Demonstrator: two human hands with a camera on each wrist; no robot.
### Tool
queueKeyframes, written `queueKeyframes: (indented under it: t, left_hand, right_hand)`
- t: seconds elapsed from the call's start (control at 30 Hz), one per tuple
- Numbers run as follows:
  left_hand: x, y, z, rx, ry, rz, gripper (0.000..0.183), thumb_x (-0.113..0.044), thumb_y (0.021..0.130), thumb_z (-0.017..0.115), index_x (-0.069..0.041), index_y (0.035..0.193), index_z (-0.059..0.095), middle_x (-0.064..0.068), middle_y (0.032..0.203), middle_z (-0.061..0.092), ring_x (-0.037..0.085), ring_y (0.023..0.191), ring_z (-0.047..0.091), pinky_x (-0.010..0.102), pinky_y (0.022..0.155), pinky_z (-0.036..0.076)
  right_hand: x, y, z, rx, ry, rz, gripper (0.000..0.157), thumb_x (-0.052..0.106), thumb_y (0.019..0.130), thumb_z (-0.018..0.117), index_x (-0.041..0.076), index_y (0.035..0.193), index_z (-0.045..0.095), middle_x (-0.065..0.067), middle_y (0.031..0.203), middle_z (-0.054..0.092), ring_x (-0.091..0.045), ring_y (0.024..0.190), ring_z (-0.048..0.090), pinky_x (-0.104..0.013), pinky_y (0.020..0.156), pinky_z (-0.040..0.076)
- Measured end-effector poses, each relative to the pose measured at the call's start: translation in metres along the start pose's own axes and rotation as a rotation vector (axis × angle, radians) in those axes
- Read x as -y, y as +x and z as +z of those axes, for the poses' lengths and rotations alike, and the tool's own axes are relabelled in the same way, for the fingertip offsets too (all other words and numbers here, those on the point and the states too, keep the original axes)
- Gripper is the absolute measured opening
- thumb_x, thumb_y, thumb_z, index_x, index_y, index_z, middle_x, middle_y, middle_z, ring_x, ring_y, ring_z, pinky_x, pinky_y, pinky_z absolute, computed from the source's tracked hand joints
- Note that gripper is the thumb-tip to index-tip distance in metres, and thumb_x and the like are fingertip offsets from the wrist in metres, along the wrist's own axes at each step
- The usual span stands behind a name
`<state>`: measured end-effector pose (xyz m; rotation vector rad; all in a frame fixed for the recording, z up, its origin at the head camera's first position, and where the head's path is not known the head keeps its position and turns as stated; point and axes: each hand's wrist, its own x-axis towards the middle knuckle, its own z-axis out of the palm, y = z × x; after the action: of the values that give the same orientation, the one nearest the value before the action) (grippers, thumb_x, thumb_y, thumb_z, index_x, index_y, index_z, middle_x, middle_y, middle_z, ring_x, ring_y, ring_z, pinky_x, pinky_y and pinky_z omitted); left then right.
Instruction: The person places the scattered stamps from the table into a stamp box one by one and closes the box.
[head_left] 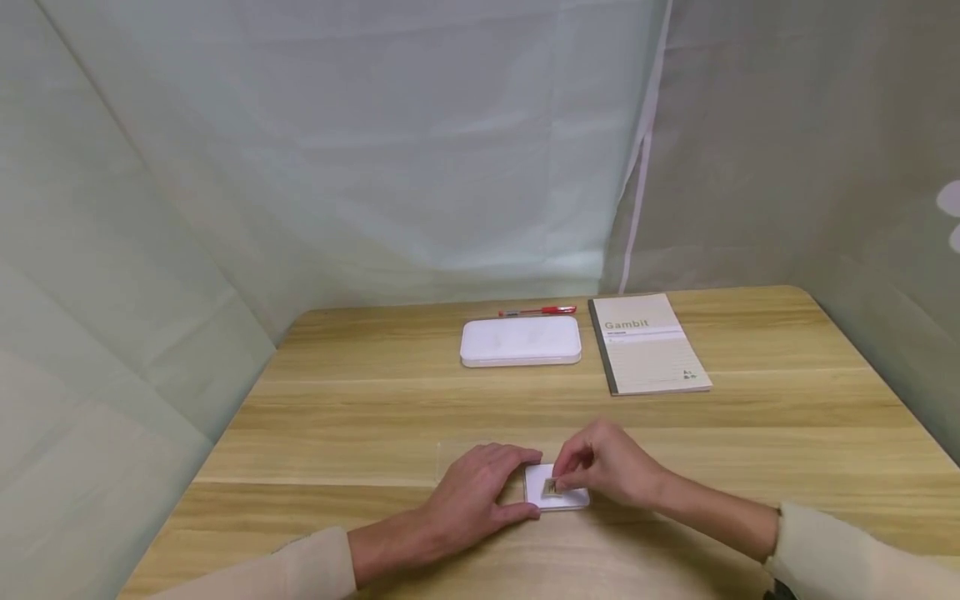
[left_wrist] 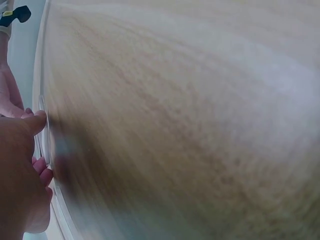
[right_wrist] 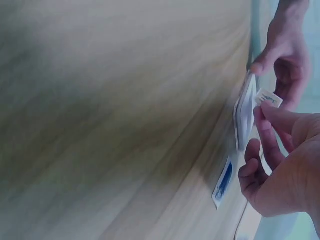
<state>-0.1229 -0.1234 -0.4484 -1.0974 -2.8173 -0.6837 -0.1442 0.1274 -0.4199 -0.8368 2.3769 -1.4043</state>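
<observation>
A small flat white case with rounded corners lies on the table near the front. My left hand holds it by its left end, thumb at the near edge and fingers at the far edge. Between thumb and index finger, my right hand pinches a small stamp-like printed piece over the case. In the right wrist view this piece has a pale border and a dark-green print. A blue-and-white printed piece lies on the table beside the case there; the right hand hides it from the head view.
Farther back on the wooden table lies a larger white pencil box, with a red pen behind it. A notebook marked Gambit is to its right. The faint edge of a clear sheet shows left of the left hand.
</observation>
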Motion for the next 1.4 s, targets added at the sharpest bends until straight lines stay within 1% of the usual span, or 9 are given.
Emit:
queueKeyframes:
  t: [0.2,0.33,0.47,0.67,0.8,1.03,1.27,1.4]
  left_hand:
    - [0.000,0.000,0.000,-0.009,0.007,0.015,0.060,-0.048,0.093,0.081,-0.015,0.140,0.064,-0.006,0.135,0.070,0.013,0.125,0.063,0.038,0.110,0.049]
    - [0.001,0.000,0.000,-0.014,0.014,0.026,0.060,-0.048,0.093,0.081,-0.015,0.140,0.063,-0.006,0.135,0.070,0.013,0.125,0.063,0.038,0.110,0.049]
    - [0.001,0.000,0.000,-0.029,0.025,0.043,0.061,-0.047,0.092,0.082,-0.015,0.140,0.064,-0.005,0.134,0.070,0.013,0.123,0.063,0.037,0.109,0.050]
    - [0.002,0.000,0.001,-0.047,0.028,0.062,0.062,-0.047,0.090,0.084,-0.015,0.139,0.064,-0.005,0.132,0.071,0.012,0.121,0.064,0.036,0.107,0.051]
    - [0.002,0.000,0.001,-0.047,0.026,0.061,0.061,-0.047,0.091,0.083,-0.015,0.139,0.064,-0.006,0.132,0.071,0.012,0.121,0.064,0.037,0.106,0.051]
    - [0.002,0.000,0.001,-0.038,0.028,0.053,0.060,-0.047,0.091,0.083,-0.016,0.139,0.064,-0.007,0.131,0.071,0.012,0.121,0.064,0.036,0.106,0.051]
    - [0.002,0.001,0.002,-0.028,0.026,0.044,0.059,-0.047,0.093,0.081,-0.018,0.140,0.064,-0.007,0.133,0.071,0.012,0.122,0.064,0.037,0.108,0.050]
    - [0.002,0.000,0.001,-0.025,0.030,0.042,0.059,-0.048,0.093,0.081,-0.017,0.141,0.064,-0.007,0.134,0.071,0.012,0.121,0.064,0.037,0.108,0.050]
  right_hand:
    - [0.004,0.002,0.007,-0.039,-0.036,0.005,0.011,0.003,0.082,0.090,0.012,0.079,0.084,0.011,0.078,0.077,-0.003,0.079,0.063,-0.022,0.071,0.051]
    - [0.006,0.003,0.010,-0.070,-0.091,0.032,0.013,0.006,0.081,0.092,0.015,0.077,0.083,0.013,0.076,0.076,-0.003,0.077,0.061,-0.022,0.067,0.048]
    - [0.006,0.005,0.013,-0.084,-0.135,0.051,0.014,0.008,0.080,0.093,0.016,0.075,0.082,0.015,0.075,0.074,-0.004,0.074,0.056,-0.023,0.064,0.044]
    - [0.005,0.006,0.016,-0.083,-0.168,0.024,0.016,0.010,0.080,0.093,0.016,0.076,0.078,0.015,0.066,0.064,-0.003,0.068,0.053,-0.022,0.062,0.043]
    - [0.005,0.007,0.018,-0.097,-0.189,0.015,0.018,0.011,0.080,0.093,0.016,0.076,0.076,0.015,0.064,0.060,-0.002,0.065,0.052,-0.022,0.061,0.042]
    - [0.004,0.008,0.021,-0.126,-0.211,0.038,0.022,0.014,0.079,0.095,0.017,0.075,0.073,0.015,0.062,0.056,0.000,0.062,0.050,-0.022,0.061,0.041]
    - [0.003,0.008,0.024,-0.143,-0.238,0.070,0.022,0.014,0.076,0.095,0.017,0.077,0.073,0.014,0.063,0.056,-0.001,0.061,0.050,-0.023,0.059,0.041]
    - [0.003,0.008,0.025,-0.156,-0.243,0.072,0.022,0.012,0.077,0.095,0.018,0.078,0.074,0.015,0.064,0.057,-0.001,0.061,0.049,-0.023,0.058,0.042]
